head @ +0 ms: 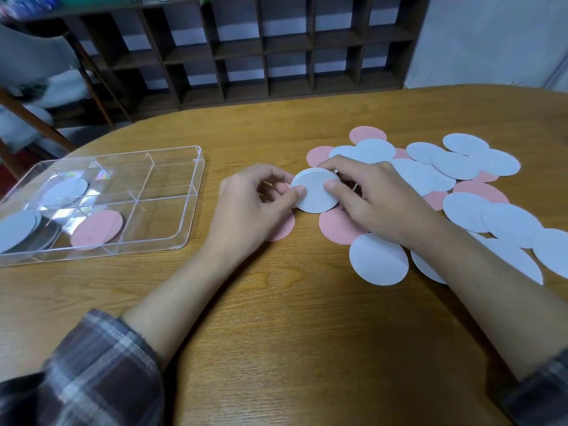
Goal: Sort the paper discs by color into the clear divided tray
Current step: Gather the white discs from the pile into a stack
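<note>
Your left grip (255,204) and right grip (378,201) meet just right of the frame's centre, both narrowed onto the same white disc (315,190). The left thumb presses its left edge with the fingers curled behind. The right thumb lies on its right side with the fingers hooked over the top rim. The disc is tilted up off the tabletop (276,302), face toward you (its edge looks layered, so I cannot tell whether you hold one disc or a thin stack). Beneath your hands lie two pink discs, one (281,230) partly under the left wrist and one (338,230) under the right palm. A loose white disc (379,259) overlaps the second one's lower edge. The unsorted pile (461,176) of white and pink discs spreads overlapping across the right of the frame, reaching under your right forearm. The clear divided tray (196,192) sits at the left, well apart from your hands. It holds a pink disc (96,230) in its lower middle compartment, a white stack (15,230) in the lower left one and another white disc (66,190) in the upper left one. Plaid sleeves (101,364) show at the bottom corners, and a dark cubby shelf (276,56) fills the top of the frame.
</note>
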Available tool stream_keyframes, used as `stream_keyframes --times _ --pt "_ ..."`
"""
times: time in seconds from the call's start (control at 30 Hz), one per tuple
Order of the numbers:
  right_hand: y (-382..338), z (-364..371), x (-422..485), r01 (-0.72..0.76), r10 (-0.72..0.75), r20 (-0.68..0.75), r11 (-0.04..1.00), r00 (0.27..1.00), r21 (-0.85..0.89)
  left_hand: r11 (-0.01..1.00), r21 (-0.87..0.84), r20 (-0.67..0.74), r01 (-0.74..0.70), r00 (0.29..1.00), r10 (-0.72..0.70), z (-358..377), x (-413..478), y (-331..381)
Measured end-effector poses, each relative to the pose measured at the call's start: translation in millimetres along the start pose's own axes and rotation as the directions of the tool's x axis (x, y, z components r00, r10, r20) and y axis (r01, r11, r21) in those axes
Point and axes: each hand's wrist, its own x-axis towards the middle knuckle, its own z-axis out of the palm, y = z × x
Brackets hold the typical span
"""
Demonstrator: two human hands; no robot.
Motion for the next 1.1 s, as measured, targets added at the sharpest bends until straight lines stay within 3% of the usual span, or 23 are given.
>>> stream_keyframes --times 0.13,0.23,0.37,0.47,0.57,0.73,0.87,1.0,1.1 --pt "2 -8 -3 -0.03 0.031 -0.03 0.999 0.999 0.027 0.994 0.031 0.004 -0.109 0.994 0.109 5 -4 11" --pt "8 -20 -6 -0.084 0.087 -0.051 0.995 0.995 0.056 0.989 0.026 0.187 -0.148 0.972 0.14 11 -2 19" --pt "19 -47 -19 -0.113 0.117 -0.084 0.992 0.99 0.056 0.962 0.084 0.46 -0.26 0.866 0.194 36 -7 32" --pt "27 -68 -36 -0.133 0.139 -0.089 0.988 0.986 0.072 0.92 0.169 0.545 -0.353 0.812 0.211 47 -8 39" --pt "37 -86 -53 -0.16 0.172 -0.104 0.98 0.98 0.117 0.925 0.192 0.593 -0.329 0.789 0.157 45 -4 46" --pt "49 -98 -65 -0.194 0.219 -0.13 0.964 0.967 0.182 0.971 0.172 0.601 -0.164 0.799 0.028 44 7 62" --pt "58 -103 -68 -0.212 0.243 -0.124 0.952 0.962 0.22 1.0 -0.004 0.608 -0.004 0.794 0.006 48 20 74" --pt "66 -108 -68 -0.216 0.259 -0.093 0.919 0.961 0.33 0.986 -0.158 0.53 0.05 0.847 0.042 68 28 87" --pt "71 -107 -65 -0.209 0.263 -0.092 0.899 0.96 0.385 0.977 -0.209 0.395 0.031 0.917 0.055 91 31 88"
